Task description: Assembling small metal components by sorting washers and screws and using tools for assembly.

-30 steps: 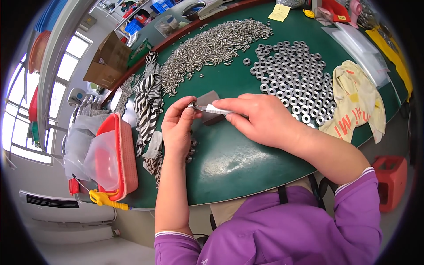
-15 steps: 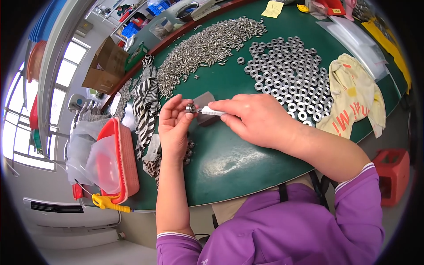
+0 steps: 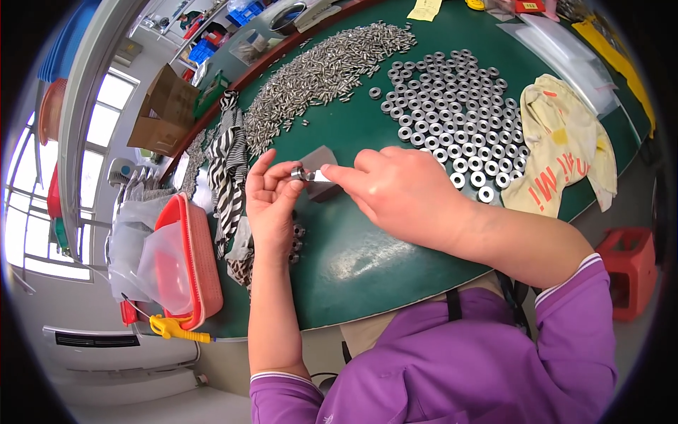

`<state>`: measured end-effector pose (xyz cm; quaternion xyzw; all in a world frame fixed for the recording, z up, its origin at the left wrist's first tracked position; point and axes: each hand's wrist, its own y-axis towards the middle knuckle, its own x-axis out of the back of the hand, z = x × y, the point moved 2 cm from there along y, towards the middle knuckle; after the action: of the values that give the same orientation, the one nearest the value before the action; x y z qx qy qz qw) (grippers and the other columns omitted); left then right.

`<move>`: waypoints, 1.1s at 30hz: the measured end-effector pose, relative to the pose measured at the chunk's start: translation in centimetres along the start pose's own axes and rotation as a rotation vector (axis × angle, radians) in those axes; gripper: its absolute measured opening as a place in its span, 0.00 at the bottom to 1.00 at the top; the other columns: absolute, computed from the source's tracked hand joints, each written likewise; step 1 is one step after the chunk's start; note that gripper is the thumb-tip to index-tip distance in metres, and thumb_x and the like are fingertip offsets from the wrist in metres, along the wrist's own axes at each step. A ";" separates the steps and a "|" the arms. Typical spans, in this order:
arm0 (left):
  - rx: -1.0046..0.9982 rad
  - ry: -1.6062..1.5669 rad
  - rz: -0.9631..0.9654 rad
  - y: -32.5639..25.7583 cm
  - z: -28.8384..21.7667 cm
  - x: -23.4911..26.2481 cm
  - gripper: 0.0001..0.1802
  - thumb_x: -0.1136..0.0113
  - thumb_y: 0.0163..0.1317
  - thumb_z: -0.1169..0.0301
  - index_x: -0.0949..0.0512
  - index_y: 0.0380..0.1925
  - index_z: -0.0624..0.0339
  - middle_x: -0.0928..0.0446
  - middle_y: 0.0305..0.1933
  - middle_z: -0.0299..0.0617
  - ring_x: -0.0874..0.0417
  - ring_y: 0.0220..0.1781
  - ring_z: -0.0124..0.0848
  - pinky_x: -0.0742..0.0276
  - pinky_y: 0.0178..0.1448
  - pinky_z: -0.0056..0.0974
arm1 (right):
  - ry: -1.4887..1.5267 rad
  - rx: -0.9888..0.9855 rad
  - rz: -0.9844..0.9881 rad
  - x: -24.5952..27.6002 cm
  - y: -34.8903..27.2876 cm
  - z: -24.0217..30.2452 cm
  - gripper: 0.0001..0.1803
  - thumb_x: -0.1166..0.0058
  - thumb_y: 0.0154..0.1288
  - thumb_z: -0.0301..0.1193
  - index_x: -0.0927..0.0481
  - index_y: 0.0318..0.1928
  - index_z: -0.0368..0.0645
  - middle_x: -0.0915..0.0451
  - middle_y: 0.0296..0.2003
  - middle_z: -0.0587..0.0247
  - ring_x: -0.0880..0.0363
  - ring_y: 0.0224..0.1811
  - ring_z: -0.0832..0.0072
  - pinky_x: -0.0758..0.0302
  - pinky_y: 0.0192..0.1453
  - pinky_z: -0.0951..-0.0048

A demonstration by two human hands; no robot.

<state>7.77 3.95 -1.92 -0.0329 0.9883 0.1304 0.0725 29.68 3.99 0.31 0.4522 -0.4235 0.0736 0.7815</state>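
Note:
My left hand (image 3: 271, 212) pinches a small metal ring (image 3: 296, 173) between thumb and fingertips. Closed around a white-handled hand tool (image 3: 320, 176), my right hand (image 3: 406, 187) holds its tip at the ring. Fingers cover most of the handle, and the tip is too small to make out. Under the hands, a grey block (image 3: 325, 191) rests on the green table (image 3: 374, 261). A few metal rings (image 3: 296, 237) lie beside my left wrist, partly hidden by it. Many more loose rings (image 3: 452, 131) are spread flat beyond my right hand.
A heap of small metal pins (image 3: 318, 71) covers the far table. Striped cloth (image 3: 227, 166) lies left, a cream cloth (image 3: 554, 152) right. A red basket (image 3: 203, 261) and yellow air gun (image 3: 173, 327) are at the left edge. A red stool (image 3: 631, 272) stands at right.
The view has shifted slightly, moving the table things a little left and up. My right hand has turned, so less of the white handle shows. Both hands stay together at the ring.

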 end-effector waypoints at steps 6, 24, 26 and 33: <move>0.009 0.047 0.012 0.0 -0.1 -0.2 0.32 0.41 0.57 0.87 0.38 0.61 0.64 0.22 0.48 0.46 0.20 0.46 0.28 0.22 0.53 0.32 | -0.070 0.018 0.010 0.6 -0.1 0.5 0.19 0.43 0.52 0.28 0.18 0.47 0.52 0.28 0.25 0.68 0.25 0.25 0.71 0.25 0.28 0.72; 0.050 0.035 -0.034 -0.1 -0.1 -0.1 0.33 0.42 0.63 0.77 0.45 0.65 0.65 0.25 0.52 0.47 0.19 0.43 0.32 0.21 0.50 0.34 | -0.053 0.066 -0.012 1.2 0.5 0.0 0.11 0.46 0.53 0.29 0.21 0.39 0.43 0.23 0.27 0.65 0.22 0.31 0.70 0.26 0.33 0.70; 0.052 0.035 -0.025 -0.1 -0.1 -0.1 0.33 0.42 0.63 0.77 0.45 0.65 0.64 0.25 0.52 0.47 0.20 0.43 0.32 0.22 0.50 0.34 | -0.024 0.038 -0.023 0.8 0.4 -0.2 0.17 0.43 0.55 0.27 0.19 0.48 0.49 0.27 0.26 0.67 0.24 0.28 0.71 0.26 0.30 0.71; 0.036 0.024 -0.003 -0.1 0.0 -0.2 0.34 0.42 0.63 0.78 0.46 0.66 0.64 0.25 0.53 0.47 0.20 0.45 0.30 0.22 0.52 0.33 | 0.049 0.025 -0.011 0.3 0.1 -0.2 0.16 0.42 0.59 0.29 0.20 0.49 0.49 0.26 0.25 0.65 0.23 0.26 0.68 0.24 0.28 0.69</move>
<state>7.94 3.81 -1.94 -0.0347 0.9912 0.1120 0.0616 29.95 4.12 0.52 0.4622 -0.4010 0.0857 0.7863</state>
